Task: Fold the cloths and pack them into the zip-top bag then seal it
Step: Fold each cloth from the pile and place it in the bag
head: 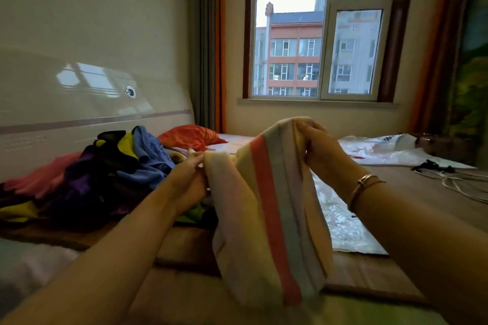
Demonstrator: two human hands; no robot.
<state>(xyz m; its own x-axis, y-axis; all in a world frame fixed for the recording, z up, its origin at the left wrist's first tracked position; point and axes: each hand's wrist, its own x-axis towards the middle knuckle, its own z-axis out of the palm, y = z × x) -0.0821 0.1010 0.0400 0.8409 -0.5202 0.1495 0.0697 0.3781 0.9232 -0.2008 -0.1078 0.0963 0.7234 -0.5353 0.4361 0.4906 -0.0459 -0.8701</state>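
Cloth (266, 208) hangs lengthwise from its top edge, pinched at opposite corners by left hand (188, 179) and right hand (320, 152); bag (343, 219) lies behind, rightward.

A heap of clothes (87, 177) blocks your left; the plastic bag (340, 219) and cables (454, 177) lie right, with bare board (396, 269) free between them.

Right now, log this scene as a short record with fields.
held item: striped cloth, raised above the bed
left hand: pinches one top corner
right hand: grips the other top corner
fold state: draped lengthwise, not yet packed
zip-top bag: flat on the bed, under the right forearm
waiting: cloth pile to the left
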